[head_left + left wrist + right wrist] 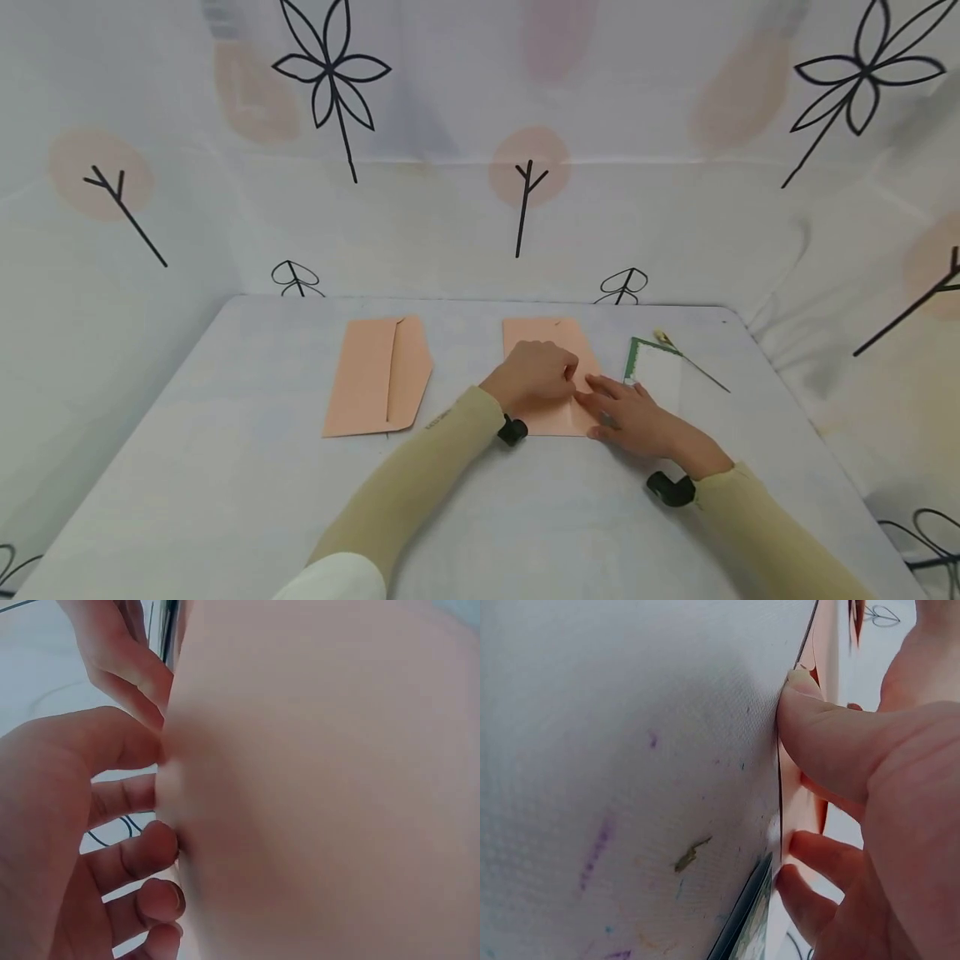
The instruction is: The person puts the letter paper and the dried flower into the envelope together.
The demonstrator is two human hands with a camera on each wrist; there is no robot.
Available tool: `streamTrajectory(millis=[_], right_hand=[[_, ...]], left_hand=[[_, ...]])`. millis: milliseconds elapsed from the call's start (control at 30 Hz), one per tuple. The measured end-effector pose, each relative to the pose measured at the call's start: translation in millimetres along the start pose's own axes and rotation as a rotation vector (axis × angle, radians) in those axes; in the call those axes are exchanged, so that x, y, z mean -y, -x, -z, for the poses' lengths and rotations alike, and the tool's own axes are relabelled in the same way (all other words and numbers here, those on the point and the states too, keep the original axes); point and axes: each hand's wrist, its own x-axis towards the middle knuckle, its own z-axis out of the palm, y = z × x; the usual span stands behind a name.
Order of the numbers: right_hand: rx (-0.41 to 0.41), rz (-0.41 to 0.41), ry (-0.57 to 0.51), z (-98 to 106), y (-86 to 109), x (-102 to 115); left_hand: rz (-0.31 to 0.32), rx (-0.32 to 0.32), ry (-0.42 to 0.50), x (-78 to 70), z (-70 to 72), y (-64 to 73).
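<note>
A peach envelope (540, 328) lies upright on the table, partly hidden under both hands. My left hand (534, 368) is over its middle, fingers curled, with thumb and index finger pinching paper near its right side. In the left wrist view the peach paper fills the right half, and the thumb (124, 742) and curled fingers meet its edge. My right hand (633, 417) lies low at the envelope's right edge, its fingers extended and spread, fingertips touching the paper. The right wrist view shows its thumb (810, 705) close to the table surface.
Another peach envelope (358, 375) lies to the left, its pointed flap facing right. A white card with a green border (660, 375) sits right of the hands, partly covered by the right hand. A thin-stemmed flower (663, 337) overlaps its top. The white table (225, 467) meets patterned cloth walls.
</note>
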Motion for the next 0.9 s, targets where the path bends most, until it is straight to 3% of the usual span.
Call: streamTrajectory(millis=[133, 300, 433, 900], right_hand=[[-0.001, -0.001, 0.015, -0.1, 0.2, -0.8], [0.001, -0.005, 0.010, -0.1, 0.1, -0.6], [0.006, -0.004, -0.010, -1.0, -0.5, 0.4], [-0.093, 0.031, -0.158, -3.0, 1.8, -11.9]], left_hand=[[-0.022, 0.009, 0.076, 7.1, -3.1, -0.4], [-0.037, 0.074, 0.253, 17.6, -7.2, -0.4], [-0.039, 0.103, 0.321, 23.3, -8.6, -0.6], [-0.039, 0.124, 0.301, 23.1, -11.2, -2.1]])
